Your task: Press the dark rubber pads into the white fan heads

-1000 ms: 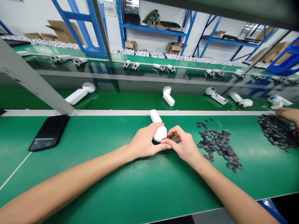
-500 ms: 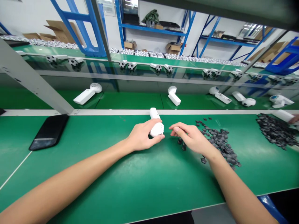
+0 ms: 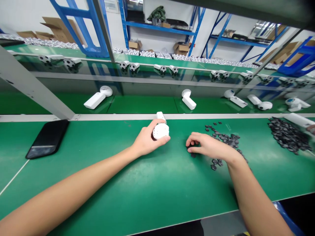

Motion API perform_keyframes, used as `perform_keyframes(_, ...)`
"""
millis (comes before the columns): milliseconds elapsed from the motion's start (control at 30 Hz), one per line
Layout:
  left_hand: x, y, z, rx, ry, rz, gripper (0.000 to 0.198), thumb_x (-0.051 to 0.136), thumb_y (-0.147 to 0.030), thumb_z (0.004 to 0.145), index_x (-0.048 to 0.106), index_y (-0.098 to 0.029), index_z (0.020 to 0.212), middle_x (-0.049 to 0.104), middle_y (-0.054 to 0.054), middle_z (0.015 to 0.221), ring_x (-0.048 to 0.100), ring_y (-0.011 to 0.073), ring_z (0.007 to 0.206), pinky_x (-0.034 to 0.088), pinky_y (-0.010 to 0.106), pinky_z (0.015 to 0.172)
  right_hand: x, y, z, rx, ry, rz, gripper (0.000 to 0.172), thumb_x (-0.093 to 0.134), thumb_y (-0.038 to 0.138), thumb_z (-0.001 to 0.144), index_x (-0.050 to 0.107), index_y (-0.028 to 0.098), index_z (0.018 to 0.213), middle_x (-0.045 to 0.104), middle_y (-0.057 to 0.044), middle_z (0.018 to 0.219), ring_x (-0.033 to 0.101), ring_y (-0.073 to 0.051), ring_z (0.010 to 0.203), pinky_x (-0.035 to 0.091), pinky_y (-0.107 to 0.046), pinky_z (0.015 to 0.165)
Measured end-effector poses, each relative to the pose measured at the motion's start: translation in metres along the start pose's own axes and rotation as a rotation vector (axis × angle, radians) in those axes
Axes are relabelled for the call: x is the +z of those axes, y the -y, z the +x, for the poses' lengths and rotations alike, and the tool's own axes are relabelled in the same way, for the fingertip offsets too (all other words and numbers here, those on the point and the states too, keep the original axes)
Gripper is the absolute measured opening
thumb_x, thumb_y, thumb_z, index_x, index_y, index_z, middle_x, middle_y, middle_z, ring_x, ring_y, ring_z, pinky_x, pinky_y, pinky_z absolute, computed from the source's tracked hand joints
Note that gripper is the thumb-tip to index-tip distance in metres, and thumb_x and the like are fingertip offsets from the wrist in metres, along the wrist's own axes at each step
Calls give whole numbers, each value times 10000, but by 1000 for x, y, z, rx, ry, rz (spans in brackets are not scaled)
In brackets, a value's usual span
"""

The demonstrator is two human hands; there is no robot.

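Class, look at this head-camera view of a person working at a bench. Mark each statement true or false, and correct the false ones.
1. The left hand grips a white plastic device at its round, perforated head. True.
2. The right hand is also on the device. False: it is over small dark grey pieces, apart from the device.
3. A flat black pad lies on the green bench, left of the hands. True.
4. The biggest heap of dark pieces lies left of the device. False: that heap is at the far right, near another person's hand.
5. Blue metal shelving stands beyond the bench. True.
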State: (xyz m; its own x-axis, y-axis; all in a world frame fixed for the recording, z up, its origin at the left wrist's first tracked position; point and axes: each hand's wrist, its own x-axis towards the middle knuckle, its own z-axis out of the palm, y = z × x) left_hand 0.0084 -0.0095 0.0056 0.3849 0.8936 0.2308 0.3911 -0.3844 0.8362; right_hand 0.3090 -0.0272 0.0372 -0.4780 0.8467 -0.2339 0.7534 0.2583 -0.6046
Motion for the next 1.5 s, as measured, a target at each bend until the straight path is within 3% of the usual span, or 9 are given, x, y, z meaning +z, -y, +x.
perform_keyframes(200,2,5,0,57,-50,-52,529,747,-449,886,546,-281,1346,685,33,1135,631,176,848,499,289,751,5,13,2,-12,37,116,41,609,260,929,644,242,919,658,14,753,577,-176,672,446,-292,609)
perform_keyframes(300,5,8,1,136,-81,-41,552,752,-363,883,496,-278,1365,645,45,1180,618,175,884,512,289,768,6,17,2,-28,-1,178,135,570,237,934,669,248,1025,680,14,761,614,-183,695,469,-302,653)
perform_keyframes(467,9,11,1,213,-85,-28,519,734,-274,882,454,-273,1318,579,47,1159,578,161,866,503,262,710,-5,8,-2,37,-41,123,212,575,374,980,737,261,1056,749,-27,840,673,-227,755,500,-344,686)
perform_keyframes(567,9,11,1,210,-56,-37,522,717,-260,896,430,-277,1331,561,49,1152,535,139,795,487,248,660,-9,-2,-2,34,-30,70,230,592,419,984,752,269,1054,731,-32,848,660,-226,749,503,-347,676)
perform_keyframes(700,9,10,1,204,-58,-40,521,714,-246,895,426,-279,1328,544,56,1175,535,144,809,489,252,653,-2,-8,5,-53,-39,-8,231,675,435,945,766,284,1094,711,-43,982,660,-230,863,519,-352,768)
perform_keyframes(867,9,9,1,189,-33,-52,524,712,-259,900,421,-284,1335,553,56,1182,532,143,799,491,257,643,8,-7,14,-112,-119,-27,258,612,454,999,800,282,1041,721,-58,1037,673,-242,931,520,-368,824)
perform_keyframes(1067,9,7,1,174,-34,-61,516,709,-267,904,421,-283,1332,556,63,1173,530,148,799,485,259,636,11,-12,19,-53,-259,-31,181,682,425,953,785,277,944,728,-36,951,670,-226,830,510,-354,728)
perform_keyframes(1267,9,8,1,150,-38,-64,535,711,-271,900,415,-280,1346,567,58,1151,537,150,789,483,265,639,9,-7,14,-79,-189,-48,230,588,355,1010,804,297,1067,734,-43,1093,688,-229,915,533,-359,793)
perform_keyframes(1500,8,7,2,124,-55,-85,538,713,-276,893,417,-271,1342,577,49,1108,538,142,758,479,270,647,12,-10,16,-86,-161,-90,244,692,399,943,721,276,1152,697,-41,1023,663,-227,902,531,-350,779)
